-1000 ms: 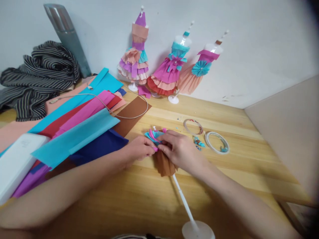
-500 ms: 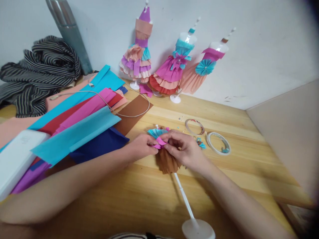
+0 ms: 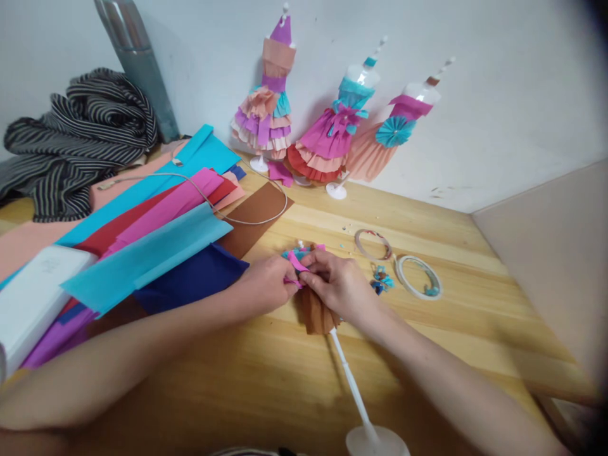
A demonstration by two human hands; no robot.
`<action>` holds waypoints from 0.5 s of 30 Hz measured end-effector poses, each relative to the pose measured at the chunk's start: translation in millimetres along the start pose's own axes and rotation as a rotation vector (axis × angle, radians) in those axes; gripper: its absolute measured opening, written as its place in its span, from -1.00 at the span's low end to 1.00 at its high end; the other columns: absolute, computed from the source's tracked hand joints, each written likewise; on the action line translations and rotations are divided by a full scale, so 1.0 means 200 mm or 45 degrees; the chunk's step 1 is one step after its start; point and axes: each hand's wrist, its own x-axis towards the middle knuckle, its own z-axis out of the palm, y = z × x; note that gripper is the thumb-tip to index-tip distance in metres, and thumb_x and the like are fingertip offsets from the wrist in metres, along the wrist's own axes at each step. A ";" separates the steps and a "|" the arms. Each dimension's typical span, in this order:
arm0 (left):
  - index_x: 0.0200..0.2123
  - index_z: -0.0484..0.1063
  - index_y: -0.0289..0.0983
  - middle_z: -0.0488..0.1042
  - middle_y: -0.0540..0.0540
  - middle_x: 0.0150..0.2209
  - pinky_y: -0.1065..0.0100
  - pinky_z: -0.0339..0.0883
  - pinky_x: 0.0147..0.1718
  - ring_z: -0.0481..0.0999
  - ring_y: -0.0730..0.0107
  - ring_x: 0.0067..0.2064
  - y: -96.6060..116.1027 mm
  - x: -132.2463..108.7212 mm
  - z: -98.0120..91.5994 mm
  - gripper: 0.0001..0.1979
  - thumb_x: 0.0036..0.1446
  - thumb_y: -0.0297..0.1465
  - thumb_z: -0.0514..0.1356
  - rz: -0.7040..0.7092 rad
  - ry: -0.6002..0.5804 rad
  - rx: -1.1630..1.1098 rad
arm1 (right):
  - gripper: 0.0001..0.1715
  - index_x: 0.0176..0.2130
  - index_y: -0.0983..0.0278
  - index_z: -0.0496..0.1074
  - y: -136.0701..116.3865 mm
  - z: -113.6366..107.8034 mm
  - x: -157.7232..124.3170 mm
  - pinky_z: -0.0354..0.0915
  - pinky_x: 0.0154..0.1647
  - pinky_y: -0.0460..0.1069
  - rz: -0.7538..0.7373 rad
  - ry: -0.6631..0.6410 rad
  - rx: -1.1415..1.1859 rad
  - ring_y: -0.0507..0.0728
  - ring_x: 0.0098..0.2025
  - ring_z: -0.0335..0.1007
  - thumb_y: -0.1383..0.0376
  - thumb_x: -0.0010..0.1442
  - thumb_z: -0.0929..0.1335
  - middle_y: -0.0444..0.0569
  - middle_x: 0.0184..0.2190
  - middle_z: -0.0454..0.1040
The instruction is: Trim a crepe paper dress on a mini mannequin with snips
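Observation:
A small dress-form stand lies on the table with its round white base toward me. On its upper part is a pleated brown paper skirt, with turquoise paper above it. Both hands pinch a bright pink paper strip at the waist of the form. My left hand is closed on the strip's left side, fingers curled. From the right, my right hand pinches the strip between thumb and fingers. The hands cover much of the form's body.
Three dressed mannequin stands lean by the wall. Coloured paper sheets, a white box-like device, a cable, a striped cloth and a bottle fill the left. Tape rolls and paper scraps lie right.
The pink strip has shifted up and now crosses over the turquoise paper. My left hand has curled in more, and my right hand has moved slightly left.

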 end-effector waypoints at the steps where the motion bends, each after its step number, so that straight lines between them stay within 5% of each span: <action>1: -0.69 0.39 -0.27 0.38 -0.02 -0.60 0.37 0.07 -0.44 0.36 0.33 -0.43 0.02 -0.01 -0.02 -0.81 -0.07 -0.48 0.21 0.014 0.019 0.108 | -0.97 -0.32 0.25 0.34 0.00 0.01 0.00 0.27 -0.41 -0.05 0.002 0.007 -0.018 0.10 -0.46 0.44 0.38 0.15 0.30 -0.05 -0.48 0.53; 6: -0.55 0.48 -0.24 0.48 -0.09 -0.48 0.34 0.01 -0.46 0.40 0.27 -0.40 0.09 -0.05 -0.09 -0.77 0.10 -0.35 0.13 0.088 0.003 0.683 | -0.85 -0.45 0.23 0.23 -0.01 0.02 0.01 0.15 -0.50 -0.09 -0.039 0.046 -0.224 0.04 -0.55 0.32 0.40 0.11 0.31 -0.13 -0.57 0.42; 15: -0.56 0.47 -0.26 0.44 -0.08 -0.53 0.32 -0.11 -0.50 0.35 0.31 -0.44 0.09 -0.05 -0.07 -0.73 0.11 -0.30 0.11 0.149 0.021 0.685 | -0.86 -0.37 0.25 0.37 -0.06 -0.04 -0.02 0.10 -0.50 -0.11 -0.158 -0.136 -0.311 0.01 -0.57 0.22 0.48 0.05 0.32 -0.19 -0.60 0.35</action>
